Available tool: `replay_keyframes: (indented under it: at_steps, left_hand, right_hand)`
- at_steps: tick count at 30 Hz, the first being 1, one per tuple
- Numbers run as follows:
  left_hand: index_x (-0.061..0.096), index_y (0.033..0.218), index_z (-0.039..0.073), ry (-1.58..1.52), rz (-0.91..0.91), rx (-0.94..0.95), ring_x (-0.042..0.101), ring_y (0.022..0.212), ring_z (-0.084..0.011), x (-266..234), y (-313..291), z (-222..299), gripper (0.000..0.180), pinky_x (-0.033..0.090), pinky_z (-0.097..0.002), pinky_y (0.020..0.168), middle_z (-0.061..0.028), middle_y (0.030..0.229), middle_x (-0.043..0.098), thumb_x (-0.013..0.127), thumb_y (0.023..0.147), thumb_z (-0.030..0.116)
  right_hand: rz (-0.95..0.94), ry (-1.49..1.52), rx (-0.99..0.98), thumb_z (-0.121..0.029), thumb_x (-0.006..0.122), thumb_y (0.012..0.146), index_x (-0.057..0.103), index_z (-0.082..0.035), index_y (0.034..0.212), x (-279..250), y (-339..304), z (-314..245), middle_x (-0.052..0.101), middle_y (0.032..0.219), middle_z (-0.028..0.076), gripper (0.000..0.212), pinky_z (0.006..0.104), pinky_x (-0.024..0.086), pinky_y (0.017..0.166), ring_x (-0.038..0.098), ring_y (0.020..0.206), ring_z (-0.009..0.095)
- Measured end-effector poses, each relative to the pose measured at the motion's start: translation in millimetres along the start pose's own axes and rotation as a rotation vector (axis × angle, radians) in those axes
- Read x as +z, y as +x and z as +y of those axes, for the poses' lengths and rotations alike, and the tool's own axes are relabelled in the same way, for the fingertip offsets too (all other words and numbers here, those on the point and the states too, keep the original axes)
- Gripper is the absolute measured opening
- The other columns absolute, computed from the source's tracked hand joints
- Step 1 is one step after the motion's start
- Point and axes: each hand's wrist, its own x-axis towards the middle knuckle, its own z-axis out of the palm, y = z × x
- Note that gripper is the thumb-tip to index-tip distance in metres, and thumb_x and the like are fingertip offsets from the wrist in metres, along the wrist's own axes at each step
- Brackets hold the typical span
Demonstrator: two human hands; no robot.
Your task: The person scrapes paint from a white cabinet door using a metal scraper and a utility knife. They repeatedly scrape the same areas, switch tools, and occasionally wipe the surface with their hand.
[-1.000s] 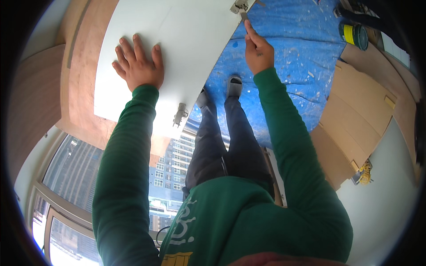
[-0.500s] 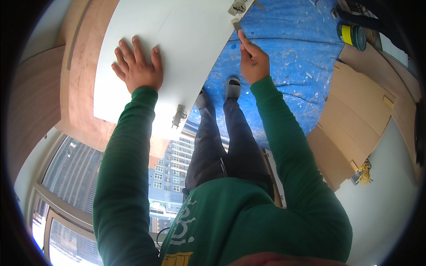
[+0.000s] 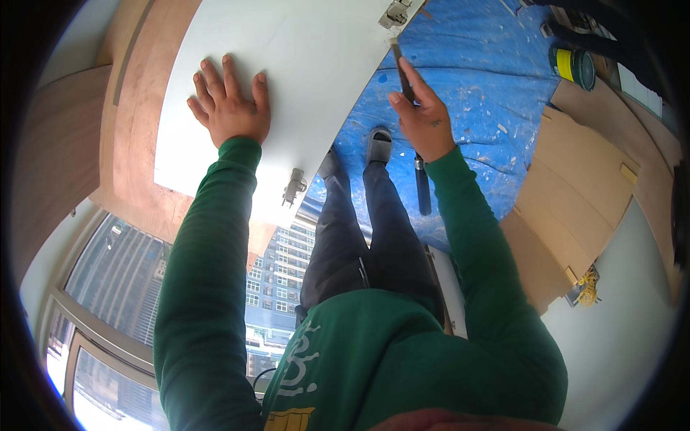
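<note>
My left hand (image 3: 231, 108) lies flat on a white cabinet door panel (image 3: 295, 86), fingers spread. My right hand (image 3: 428, 118) grips a long, narrow, dark tool that looks like a file (image 3: 404, 75), holding it partway along its blade. Its black handle (image 3: 422, 190) hangs out below the palm, and its tip is at the panel's right edge. Just beyond that tip, a metal hinge (image 3: 394, 13) is fixed to the panel. A second metal hinge (image 3: 294, 188) sits near the panel's close corner.
Beneath the white panel is a wooden board (image 3: 136, 108). A blue, paint-spotted sheet (image 3: 474, 93) covers the floor under my feet. To the right are folded cardboard (image 3: 575, 179), a dark green bucket with a yellow label (image 3: 583, 68) and, at the top, another person's dark-clothed limb (image 3: 589, 39).
My right hand has drawn back toward me and to the right, bringing more of the file and its handle into sight. The left hand stays on the panel.
</note>
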Motion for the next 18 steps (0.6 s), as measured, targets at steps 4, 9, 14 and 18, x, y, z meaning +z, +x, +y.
replay_keyframes:
  at_steps: [4, 9, 14, 18]
  left_hand:
    - [0.036, 0.162, 0.021, 0.042, -0.027, -0.023, 0.018, 0.159, -0.0336, -1.0, -0.2, 1.3, 0.072, 0.008, -0.0568, 0.128, -0.0146, 0.171, 0.024, 0.040, 0.103, 0.063]
    - [0.036, 0.163, 0.020, 0.053, -0.013, -0.010, 0.018, 0.160, -0.0346, 0.0, 0.2, 0.6, 0.070, 0.008, -0.0574, 0.128, -0.0150, 0.171, 0.025, 0.039, 0.104, 0.059]
    - [0.034, 0.163, 0.021, 0.089, -0.042, -0.039, 0.016, 0.160, -0.0324, -3.1, -2.0, -1.2, 0.070, 0.006, -0.0558, 0.129, -0.0131, 0.172, 0.023, 0.039, 0.104, 0.059]
    - [0.035, 0.163, 0.020, 0.070, -0.044, -0.034, 0.016, 0.160, -0.0321, -2.7, 0.3, 6.2, 0.070, 0.007, -0.0550, 0.129, -0.0130, 0.172, 0.023, 0.038, 0.105, 0.059]
  right_hand:
    - [-0.009, 0.395, 0.246, -0.011, 0.068, 0.099, 0.030, -0.005, 0.161, -17.2, -31.8, -11.1, 0.060, 0.081, 0.004, 0.073, 0.0278, 0.049, 0.055, 0.059, 0.064, 0.013]
    - [0.026, 0.443, 0.553, -0.019, 0.065, 0.102, 0.052, 0.003, 0.144, -12.6, -81.0, 39.3, 0.053, 0.075, 0.002, 0.048, 0.0258, 0.040, 0.050, 0.052, 0.056, 0.011]
    - [-0.042, 0.575, 0.514, -0.027, 0.064, 0.104, 0.061, 0.000, 0.130, -19.8, -63.7, -10.7, 0.052, 0.072, 0.001, 0.038, 0.0274, 0.041, 0.052, 0.051, 0.056, 0.011]
    - [-0.012, 0.181, 0.443, -0.039, 0.060, 0.106, 0.057, -0.007, 0.089, -14.4, -76.7, 37.3, 0.049, 0.065, -0.001, 0.037, 0.0271, 0.041, 0.051, 0.050, 0.055, 0.010]
